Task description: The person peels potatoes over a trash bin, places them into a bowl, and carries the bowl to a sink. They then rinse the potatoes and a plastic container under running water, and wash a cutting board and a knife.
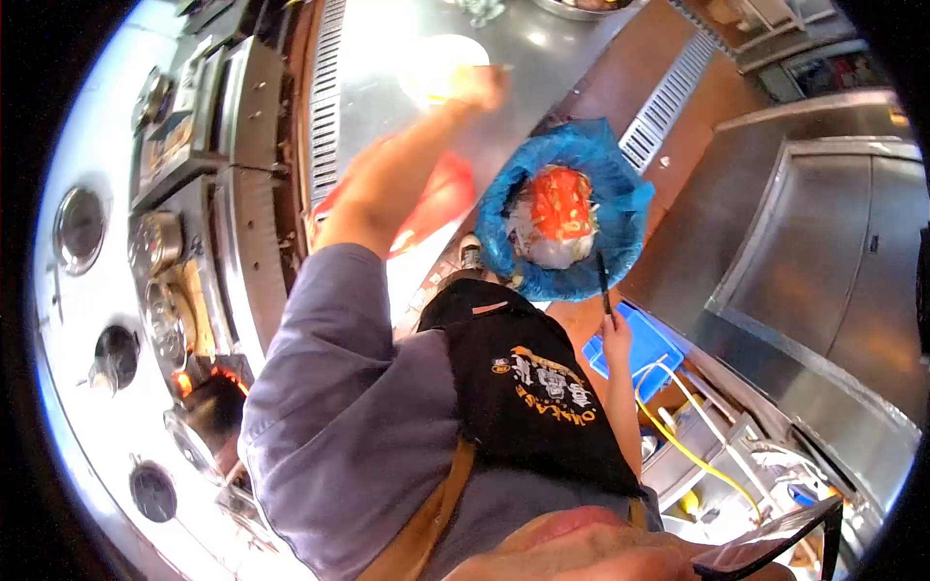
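My left hand (480,87) is stretched over the steel counter (523,53), at the edge of a bright white round item (426,70). Motion blur hides its fingers and whatever they may hold. On the other side, my right hand (615,334) is closed around a thin dark tool (604,276), perhaps a knife. The tool's far end is at the near rim of a bin lined with a blue bag (625,208). Red, orange and whitish scraps (562,208) fill the middle of the bin.
Pans and a lit burner (228,378) line the left. A red and white bag-like item (436,203) lies below my left forearm. To the right are a blue crate (639,349), a yellow hose (712,470) and steel doors (823,252). Metal grates (666,102) flank the counter.
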A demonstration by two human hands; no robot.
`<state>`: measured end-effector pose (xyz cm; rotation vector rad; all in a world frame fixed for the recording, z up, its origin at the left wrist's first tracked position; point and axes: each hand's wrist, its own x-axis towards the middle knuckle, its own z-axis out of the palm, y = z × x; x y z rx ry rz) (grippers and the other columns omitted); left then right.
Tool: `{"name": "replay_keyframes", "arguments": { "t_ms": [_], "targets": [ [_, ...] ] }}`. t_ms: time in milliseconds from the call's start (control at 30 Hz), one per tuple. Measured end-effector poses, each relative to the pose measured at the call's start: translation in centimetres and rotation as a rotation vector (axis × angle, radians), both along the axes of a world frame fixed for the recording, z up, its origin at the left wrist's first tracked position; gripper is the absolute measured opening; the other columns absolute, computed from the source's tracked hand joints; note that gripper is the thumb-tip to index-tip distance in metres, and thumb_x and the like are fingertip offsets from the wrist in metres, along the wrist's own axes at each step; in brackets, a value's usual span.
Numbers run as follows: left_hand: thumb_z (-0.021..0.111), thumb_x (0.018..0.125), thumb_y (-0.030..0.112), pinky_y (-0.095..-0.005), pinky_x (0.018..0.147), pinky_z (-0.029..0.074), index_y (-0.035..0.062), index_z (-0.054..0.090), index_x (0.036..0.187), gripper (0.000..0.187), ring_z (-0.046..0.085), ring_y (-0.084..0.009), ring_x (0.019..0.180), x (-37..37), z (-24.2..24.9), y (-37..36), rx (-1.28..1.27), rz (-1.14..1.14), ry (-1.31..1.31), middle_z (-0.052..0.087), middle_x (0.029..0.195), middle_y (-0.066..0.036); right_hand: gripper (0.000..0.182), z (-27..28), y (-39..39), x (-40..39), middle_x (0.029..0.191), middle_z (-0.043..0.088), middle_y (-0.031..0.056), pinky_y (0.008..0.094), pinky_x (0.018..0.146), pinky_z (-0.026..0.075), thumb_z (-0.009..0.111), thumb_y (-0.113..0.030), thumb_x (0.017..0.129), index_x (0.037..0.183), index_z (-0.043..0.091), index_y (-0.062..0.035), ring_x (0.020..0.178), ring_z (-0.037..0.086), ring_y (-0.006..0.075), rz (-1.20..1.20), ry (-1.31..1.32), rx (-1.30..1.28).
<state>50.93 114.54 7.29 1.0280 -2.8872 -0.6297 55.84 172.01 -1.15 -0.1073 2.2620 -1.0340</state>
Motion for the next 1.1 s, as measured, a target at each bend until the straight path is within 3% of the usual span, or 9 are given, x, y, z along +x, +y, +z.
{"name": "replay_keyframes", "arguments": {
  "t_ms": [133,233,400,533,667,833,900,1000,1100],
  "targets": [
    [0.053,0.083,0.038,-0.0437,0.081,0.052,0.0219,0.069,0.1,0.029,0.065,-0.0332,0.091,0.3,3.3,12.3,0.073,-0.191,0.15,0.069,0.097,-0.012,0.026,-0.6,0.1,-0.3,0.074,0.058,0.0024,0.0243,0.052,0.042,0.055,-0.02,0.095,0.113,0.06,-0.0018,0.059,0.053,0.0101,-0.035,-0.068,-0.08],
    [0.055,0.079,0.013,-0.0431,0.088,0.05,0.0192,0.027,0.149,0.077,0.061,-0.0337,0.106,1.9,2.1,18.2,0.206,-0.288,-0.11,0.059,0.12,-0.021,0.026,-0.5,-0.2,-1.3,0.074,0.058,0.0018,0.0234,0.051,0.042,0.056,-0.02,0.095,0.114,0.06,-0.0027,0.059,0.053,0.0086,-0.037,-0.091,-0.093],
    [0.059,0.071,0.006,-0.0426,0.074,0.052,0.0077,0.063,0.109,0.039,0.064,-0.0323,0.085,13.2,11.9,18.7,0.084,-0.053,0.765,0.064,0.091,-0.014,0.025,-1.3,-0.3,-2.6,0.074,0.059,0.0013,0.0234,0.052,0.042,0.056,-0.021,0.095,0.114,0.061,-0.0038,0.058,0.053,0.0085,-0.002,-0.104,-0.179],
    [0.053,0.08,0.007,-0.0389,0.069,0.053,0.0038,0.065,0.091,0.017,0.066,-0.0322,0.074,24.2,14.2,12.4,-0.21,0.503,0.905,0.067,0.08,-0.015,0.027,-2.9,-0.5,-3.1,0.073,0.058,0.0005,0.0237,0.053,0.042,0.058,-0.022,0.095,0.114,0.061,-0.0034,0.059,0.052,0.0079,0.038,-0.06,-0.218],
    [0.055,0.082,0.025,-0.0434,0.072,0.052,0.0074,0.068,0.087,0.023,0.067,-0.0365,0.081,28.6,4.7,6.4,0.005,0.402,0.039,0.069,0.088,-0.019,0.027,-2.1,-0.7,-3.1,0.072,0.057,-0.0002,0.0239,0.052,0.04,0.058,-0.022,0.094,0.113,0.062,-0.0023,0.059,0.051,0.0077,0.104,-0.01,-0.147],
    [0.055,0.084,0.037,-0.0411,0.079,0.053,0.0155,0.069,0.107,0.035,0.065,-0.0296,0.095,27.2,-3.7,2.3,-0.493,0.18,-0.179,0.067,0.093,-0.012,0.028,-3.3,0.0,-2.7,0.072,0.056,-0.0009,0.0239,0.051,0.04,0.059,-0.02,0.093,0.114,0.062,-0.0016,0.058,0.051,0.008,0.129,-0.039,-0.175],
    [0.051,0.087,0.041,-0.0406,0.092,0.05,0.0165,0.065,0.118,0.042,0.06,-0.0271,0.113,26.1,-2.4,1.1,0.009,0.403,-0.533,0.062,0.124,-0.009,0.027,-4.2,0.5,-2.4,0.072,0.057,-0.0006,0.0235,0.052,0.04,0.058,-0.019,0.094,0.114,0.062,-0.0024,0.059,0.051,0.0078,0.157,0.008,-0.161],
    [0.055,0.086,0.039,-0.0386,0.091,0.051,0.0089,0.061,0.121,0.046,0.06,-0.0281,0.113,31.3,-16.0,-6.3,-0.293,0.107,-0.425,0.062,0.123,-0.013,0.026,-2.3,0.2,-1.6,0.072,0.056,-0.0007,0.0237,0.053,0.041,0.057,-0.019,0.094,0.114,0.062,-0.0026,0.059,0.051,0.0077,0.165,-0.02,-0.141],
    [0.058,0.086,0.034,-0.037,0.086,0.052,0.0056,0.06,0.119,0.043,0.061,-0.0257,0.107,30.2,-10.3,-2.0,-0.079,0.351,-0.192,0.063,0.117,-0.012,0.025,-0.3,-0.6,-0.7,0.071,0.055,-0.0015,0.0237,0.053,0.04,0.057,-0.02,0.094,0.112,0.063,-0.0024,0.06,0.05,0.0075,0.144,0.0,-0.122]
  ]
}}
